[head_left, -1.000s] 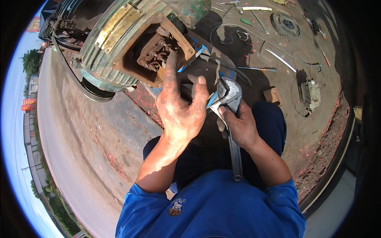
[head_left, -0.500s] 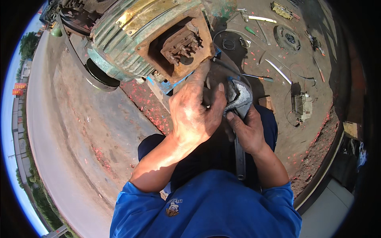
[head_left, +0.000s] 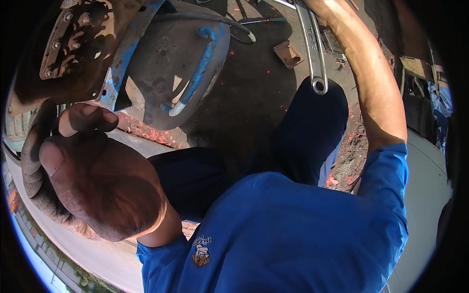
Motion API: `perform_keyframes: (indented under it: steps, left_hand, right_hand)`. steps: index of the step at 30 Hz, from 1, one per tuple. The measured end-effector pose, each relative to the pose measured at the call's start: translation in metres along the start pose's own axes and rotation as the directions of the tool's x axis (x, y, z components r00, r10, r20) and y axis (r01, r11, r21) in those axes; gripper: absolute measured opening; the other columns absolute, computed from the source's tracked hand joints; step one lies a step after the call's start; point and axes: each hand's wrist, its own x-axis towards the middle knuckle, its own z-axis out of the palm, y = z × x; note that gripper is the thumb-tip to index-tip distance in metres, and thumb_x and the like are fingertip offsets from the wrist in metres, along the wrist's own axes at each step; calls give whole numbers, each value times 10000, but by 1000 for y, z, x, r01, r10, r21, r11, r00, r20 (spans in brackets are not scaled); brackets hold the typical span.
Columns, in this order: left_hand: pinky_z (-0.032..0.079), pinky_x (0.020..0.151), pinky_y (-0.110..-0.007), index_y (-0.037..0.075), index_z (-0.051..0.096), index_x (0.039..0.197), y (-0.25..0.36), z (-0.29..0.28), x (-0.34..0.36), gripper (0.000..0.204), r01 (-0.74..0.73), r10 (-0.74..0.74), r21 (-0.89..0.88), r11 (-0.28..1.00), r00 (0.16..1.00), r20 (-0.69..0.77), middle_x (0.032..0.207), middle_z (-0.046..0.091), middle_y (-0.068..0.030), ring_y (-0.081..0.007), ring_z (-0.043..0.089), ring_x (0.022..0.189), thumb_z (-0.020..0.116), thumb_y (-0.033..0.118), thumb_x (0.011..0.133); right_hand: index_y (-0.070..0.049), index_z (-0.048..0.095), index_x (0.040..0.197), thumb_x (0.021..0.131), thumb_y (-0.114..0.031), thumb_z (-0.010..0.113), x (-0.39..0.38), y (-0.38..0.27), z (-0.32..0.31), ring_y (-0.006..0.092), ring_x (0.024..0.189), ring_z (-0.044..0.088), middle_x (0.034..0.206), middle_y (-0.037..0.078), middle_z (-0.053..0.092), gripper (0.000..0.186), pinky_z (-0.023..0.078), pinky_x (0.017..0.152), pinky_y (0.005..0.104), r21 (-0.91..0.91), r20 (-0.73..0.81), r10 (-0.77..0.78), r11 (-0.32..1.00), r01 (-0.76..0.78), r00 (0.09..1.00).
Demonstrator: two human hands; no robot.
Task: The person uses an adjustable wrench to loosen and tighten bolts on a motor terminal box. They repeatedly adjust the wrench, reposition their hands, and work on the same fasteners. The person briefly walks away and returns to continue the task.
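In the head view, the wrench [head_left: 311,41] slants down from the top edge, its long axis pointing toward the person, ring end over the right knee [head_left: 312,115]. The right hand [head_left: 320,7], mostly cut off there, seems to grasp it. The left hand [head_left: 105,178] is loosely curled, apparently holding nothing, just below the rusty terminal box [head_left: 93,80], far nearer it than the right.

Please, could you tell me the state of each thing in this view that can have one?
Left hand: half-curled, nothing seen in palm
Wrench: held, handle's end free
Right hand: gripping the wrench, partly out of view
Terminal box: open, rusty
Terminal block: uncovered
Blue curved handle: paint partly worn
Small brown box: open, lying down
Screwdriver: lying flat
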Motion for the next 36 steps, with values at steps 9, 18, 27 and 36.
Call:
perform_keyframes:
  steps: [9,18,27,36]
  left_hand:
    - [432,914,-395,3,519,1334,25,41,10,450,160,-164,86,983,986,41,1341,535,-214,-269,572,1094,458,301,1003]
    - [490,762,-330,68,534,1308,-7,93,12,330,153,-113,313,937,983,-143,1370,531,-200,-232,598,959,496,266,1047]
    - [504,803,-333,-55,616,1042,-27,119,30,186,119,-168,410,904,982,83,1015,621,-208,-262,610,950,649,-58,859]
    - [526,777,-384,-25,654,1012,-21,124,15,213,310,-377,334,890,913,156,1122,561,-177,-319,636,933,732,17,818]
  right_hand:
    - [-9,483,1348,769,-11,632,-46,220,10,416,967,659,982,263,673,598,529,834,476,-501,725,76,740,449,685]
    - [-19,555,1268,874,-226,650,-81,314,27,437,1020,655,1035,272,688,455,524,886,482,-476,358,316,871,-120,879]
    - [3,562,1322,843,-179,703,-81,394,30,410,1090,654,1144,274,675,531,513,934,463,-607,145,299,780,-154,943]
    - [-9,536,1359,854,-144,662,-42,378,45,452,1104,625,1153,280,658,537,502,917,448,-277,425,-57,942,189,904]
